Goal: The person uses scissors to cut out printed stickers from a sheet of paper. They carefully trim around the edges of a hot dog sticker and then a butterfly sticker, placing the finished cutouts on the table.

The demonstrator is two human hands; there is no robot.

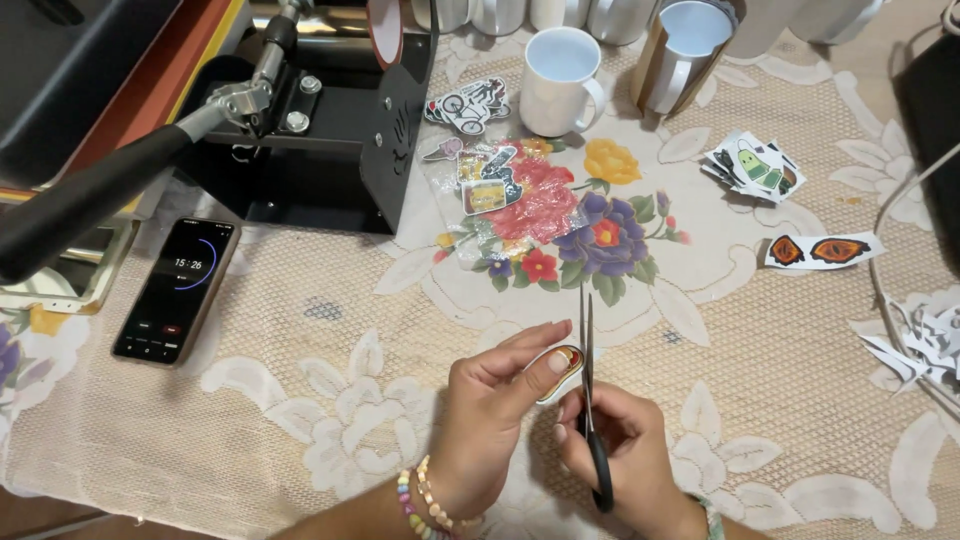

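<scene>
My left hand (490, 410) pinches a small oval sticker cutout (566, 368) with a red and orange picture and a white border. My right hand (620, 450) grips black-handled scissors (588, 380), blades pointing away from me, right beside the cutout's right edge. Both hands hover low over a beige lace tablecloth (330, 400) with a flower print. Beaded bracelets circle my left wrist.
A black press machine (300, 120) with a long handle stands at the back left, a phone (177, 290) showing a timer beside it. White mugs (560, 80) line the back. Cut stickers (488, 180), an eye-print strip (822, 250) and paper scraps (920, 345) lie around.
</scene>
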